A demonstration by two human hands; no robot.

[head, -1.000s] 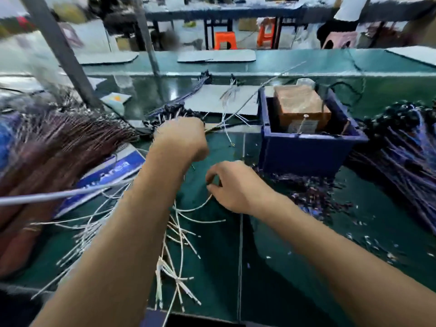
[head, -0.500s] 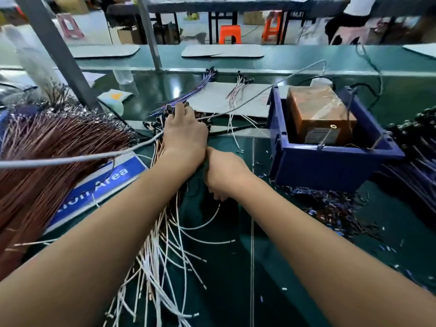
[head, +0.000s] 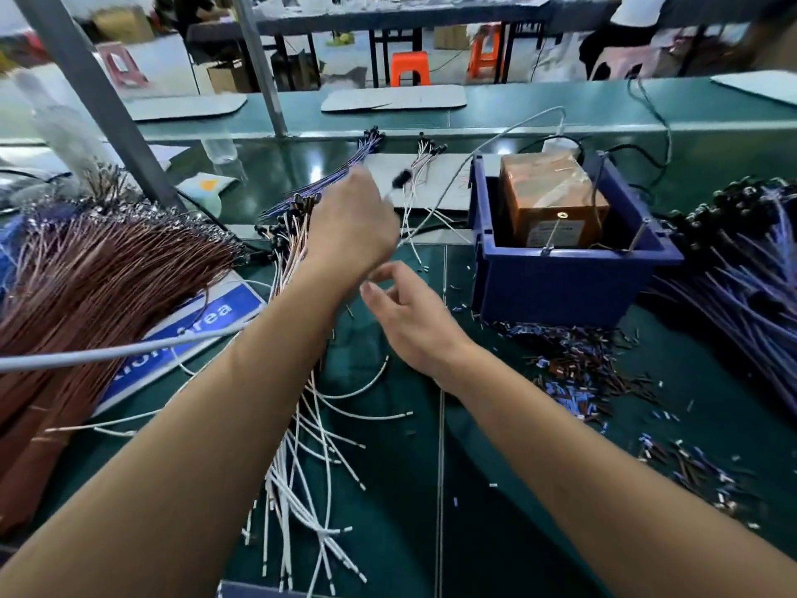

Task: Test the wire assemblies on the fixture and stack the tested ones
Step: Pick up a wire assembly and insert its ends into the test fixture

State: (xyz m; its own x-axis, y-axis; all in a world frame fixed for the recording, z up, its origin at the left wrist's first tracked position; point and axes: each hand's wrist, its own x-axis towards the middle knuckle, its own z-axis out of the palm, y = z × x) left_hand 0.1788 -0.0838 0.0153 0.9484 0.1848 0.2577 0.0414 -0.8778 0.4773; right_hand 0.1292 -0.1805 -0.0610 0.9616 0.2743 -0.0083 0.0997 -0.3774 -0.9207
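Note:
My left hand (head: 351,228) is raised above the green mat and holds a white wire assembly (head: 399,180) whose black connector end sticks out past the fingers. My right hand (head: 409,315) hovers just below and to the right of it, fingers loosely curled, holding nothing I can see. Loose white wires (head: 310,481) fan out on the mat under my left forearm. The test fixture, a brown taped box (head: 552,196), sits inside a blue bin (head: 560,282) to the right.
A thick bundle of brown wires (head: 99,274) lies at the left over a blue sign (head: 189,334). Purple wires with black connectors (head: 742,269) pile up at the right. Cut wire scraps (head: 578,373) litter the mat. A grey cable (head: 108,351) crosses my left forearm.
My left hand has lifted off the wire pile and moved right with a white wire in it. My right hand has come away from the left hand and its fingers have loosened.

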